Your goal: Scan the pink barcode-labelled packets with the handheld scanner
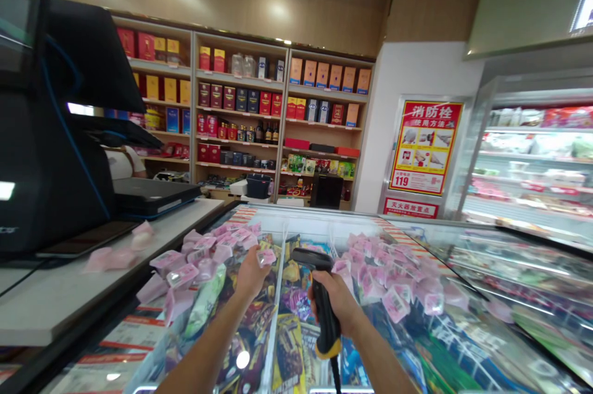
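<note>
My left hand (250,275) pinches a small pink-and-white item with a printed label (267,257), above the glass top of a freezer. Wrapped around the grip of a black and yellow barcode scanner (325,307) is my right hand (343,306). The scanner's head points left, toward the labelled item, and its cord hangs down. To the left of my left hand lies a pile of similar pink labelled pieces (183,275); another pile (393,276) spreads over the glass to the right of the scanner. What the pink pieces are exactly is not clear.
A white counter (28,310) at the left carries a black checkout terminal (50,134) and a few pink pieces (120,258). Packaged frozen goods (287,351) show under the glass. Shelves of boxes (241,97) line the back wall; a lit display fridge (532,159) stands right.
</note>
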Available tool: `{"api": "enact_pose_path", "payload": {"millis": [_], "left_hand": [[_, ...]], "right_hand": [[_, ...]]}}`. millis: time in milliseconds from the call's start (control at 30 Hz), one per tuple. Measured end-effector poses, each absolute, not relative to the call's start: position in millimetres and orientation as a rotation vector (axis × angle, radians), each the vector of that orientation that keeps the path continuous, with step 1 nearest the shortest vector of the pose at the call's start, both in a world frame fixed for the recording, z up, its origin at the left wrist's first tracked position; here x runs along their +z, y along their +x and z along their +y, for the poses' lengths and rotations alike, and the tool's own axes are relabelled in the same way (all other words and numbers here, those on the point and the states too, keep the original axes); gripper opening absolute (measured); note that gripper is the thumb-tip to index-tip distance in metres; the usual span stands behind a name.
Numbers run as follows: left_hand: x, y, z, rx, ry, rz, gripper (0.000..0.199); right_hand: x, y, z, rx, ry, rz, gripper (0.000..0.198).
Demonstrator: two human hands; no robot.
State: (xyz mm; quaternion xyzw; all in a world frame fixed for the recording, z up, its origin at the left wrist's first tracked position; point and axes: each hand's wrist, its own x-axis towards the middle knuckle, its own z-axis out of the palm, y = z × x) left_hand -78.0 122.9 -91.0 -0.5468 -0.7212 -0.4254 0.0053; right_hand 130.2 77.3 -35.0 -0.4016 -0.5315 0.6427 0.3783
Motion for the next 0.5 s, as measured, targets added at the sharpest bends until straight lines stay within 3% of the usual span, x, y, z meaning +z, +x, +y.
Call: {"api": "enact_pose_path", "payload": {"millis": [500], "left_hand": [[-74, -56, 116, -1.496, -1.834, -2.160, 0.034]], "right_hand": [[-36, 119, 70, 1.676, -0.984, -1.374, 0.029]]}}
